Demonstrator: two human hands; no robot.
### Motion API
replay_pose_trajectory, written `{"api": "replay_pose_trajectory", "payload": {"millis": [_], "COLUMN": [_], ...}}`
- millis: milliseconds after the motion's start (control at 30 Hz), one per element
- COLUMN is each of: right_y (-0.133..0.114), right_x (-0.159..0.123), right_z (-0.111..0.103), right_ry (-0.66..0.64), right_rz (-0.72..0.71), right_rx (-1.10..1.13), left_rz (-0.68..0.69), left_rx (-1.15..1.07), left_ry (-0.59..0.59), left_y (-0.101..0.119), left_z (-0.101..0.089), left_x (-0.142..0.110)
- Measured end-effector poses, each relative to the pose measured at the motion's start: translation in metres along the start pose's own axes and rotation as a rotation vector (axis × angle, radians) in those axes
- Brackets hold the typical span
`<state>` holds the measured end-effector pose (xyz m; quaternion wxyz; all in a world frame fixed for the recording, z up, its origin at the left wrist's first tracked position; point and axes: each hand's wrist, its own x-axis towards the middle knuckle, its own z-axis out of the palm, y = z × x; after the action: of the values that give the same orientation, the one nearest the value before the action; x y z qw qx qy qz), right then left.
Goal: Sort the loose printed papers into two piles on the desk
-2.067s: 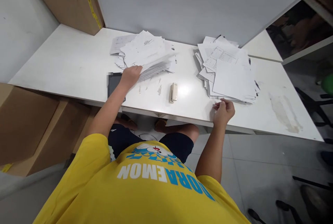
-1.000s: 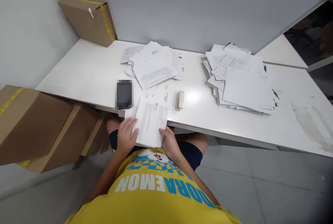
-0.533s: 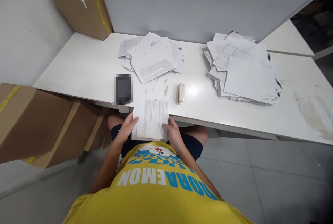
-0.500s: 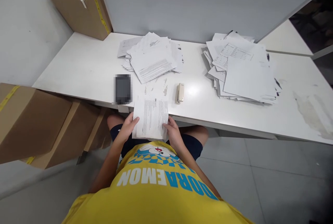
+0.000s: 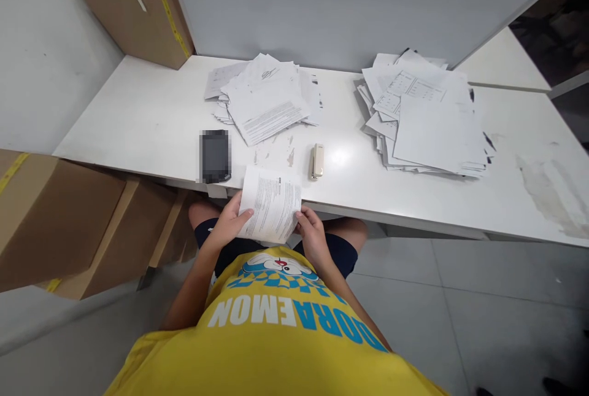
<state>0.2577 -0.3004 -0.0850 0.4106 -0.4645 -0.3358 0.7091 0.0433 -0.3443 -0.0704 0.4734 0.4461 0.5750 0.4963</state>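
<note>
Printed paper sheets (image 5: pixel 270 205) are held between my two hands above my lap, at the desk's front edge. My left hand (image 5: pixel 231 221) grips their left side, thumb on top. At the right edge, my right hand (image 5: pixel 311 231) pinches them between thumb and fingers. Just beyond on the desk lies a cream stapler (image 5: pixel 316 162), touched by neither hand. A dark, blurred-out object (image 5: pixel 215 156) rests near the front edge, to the left of the sheets. How many sheets I hold cannot be made out.
On the white desk (image 5: pixel 147 113) lie a loose paper pile (image 5: pixel 269 101) at the back middle and a larger paper pile (image 5: pixel 427 120) to the right. A cardboard box (image 5: pixel 133 12) leans in the back left corner. More cardboard boxes (image 5: pixel 64 218) stand below on the left.
The sheets have turned slightly clockwise and shifted a little right and up, with both hands still on them. The stapler and the piles rest in the same places on the desk.
</note>
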Motion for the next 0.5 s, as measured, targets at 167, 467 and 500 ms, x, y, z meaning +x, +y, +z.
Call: {"api": "replay_pose_trajectory", "payload": {"millis": [167, 467, 500], "right_y": [-0.006, 0.000, 0.002], "right_x": [-0.002, -0.007, -0.007], "right_z": [-0.007, -0.046, -0.053], "right_ry": [-0.006, 0.165, 0.219], "right_rz": [-0.041, -0.123, -0.164], "right_rx": [0.142, 0.087, 0.091], "left_rz": [0.023, 0.084, 0.077], "left_rx": [0.156, 0.534, 0.566], "left_ry": [-0.125, -0.444, -0.455], "left_y": [0.030, 0.069, 0.068], "left_z": [0.001, 0.036, 0.039], "left_x": [0.013, 0.065, 0.068]}}
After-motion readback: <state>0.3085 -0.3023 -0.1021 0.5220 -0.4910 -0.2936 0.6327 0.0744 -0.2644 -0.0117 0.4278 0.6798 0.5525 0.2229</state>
